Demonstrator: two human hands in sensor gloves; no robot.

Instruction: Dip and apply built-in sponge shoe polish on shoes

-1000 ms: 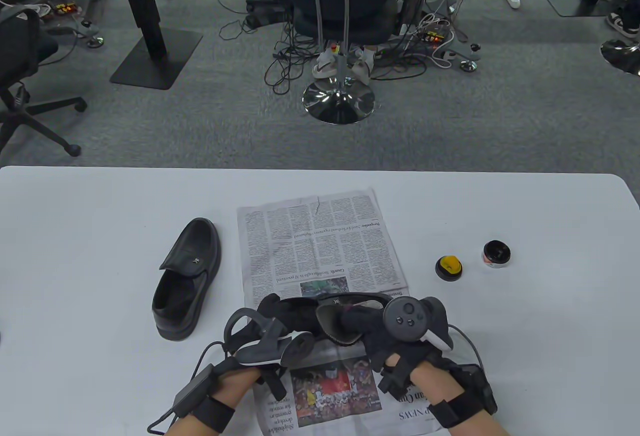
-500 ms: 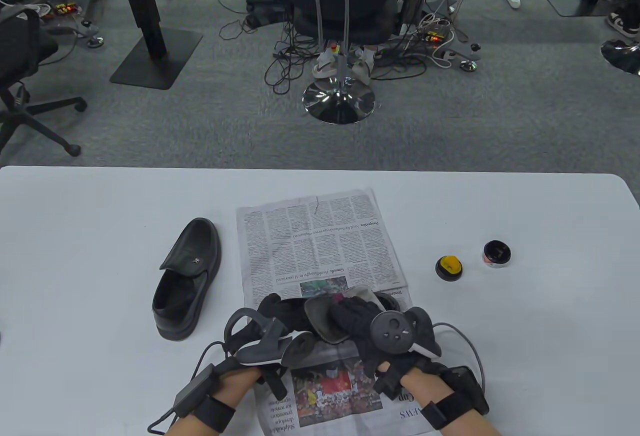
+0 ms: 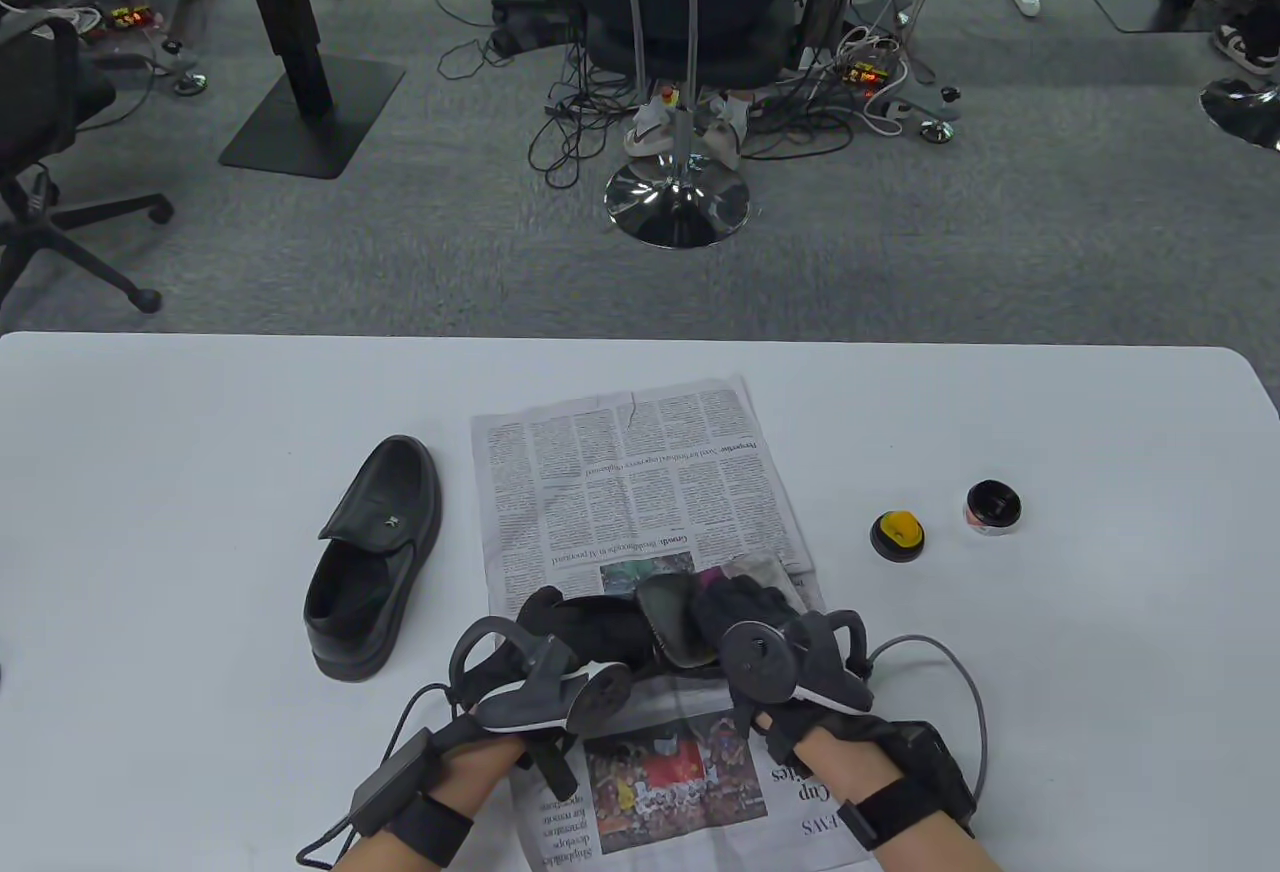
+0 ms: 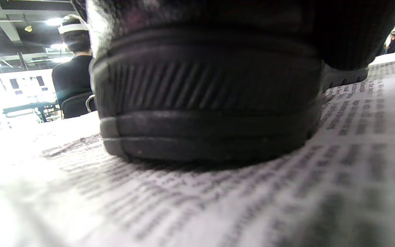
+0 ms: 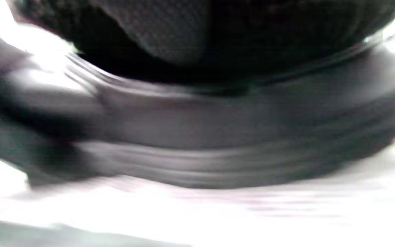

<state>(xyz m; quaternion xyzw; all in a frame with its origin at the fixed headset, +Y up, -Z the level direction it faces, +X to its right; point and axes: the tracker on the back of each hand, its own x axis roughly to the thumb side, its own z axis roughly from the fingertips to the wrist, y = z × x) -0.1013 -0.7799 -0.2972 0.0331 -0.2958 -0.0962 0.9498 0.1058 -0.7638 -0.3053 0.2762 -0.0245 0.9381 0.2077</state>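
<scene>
A black loafer (image 3: 668, 628) sits on the newspaper (image 3: 630, 482) near the table's front edge, its grey insole showing. My left hand (image 3: 545, 617) grips its left end; the ribbed heel (image 4: 207, 103) fills the left wrist view, resting on the printed paper (image 4: 218, 199). My right hand (image 3: 745, 607) grips its right end from above; the right wrist view shows only the blurred sole edge (image 5: 218, 144). The second black loafer (image 3: 375, 557) lies on the table to the left. The yellow sponge applicator (image 3: 897, 534) and the open polish tin (image 3: 993, 508) stand to the right, apart from both hands.
The white table (image 3: 200, 412) runs to its far edge, with grey carpet beyond. A chrome stool base (image 3: 677, 202) and office chairs stand on the floor. Glove cables (image 3: 950, 662) trail over the table by my right wrist.
My right hand has moved left and nearer, swinging the shoe's right end round, so the shoe looks shorter. My left hand has stayed put. Sponge, tin and second shoe have not moved.
</scene>
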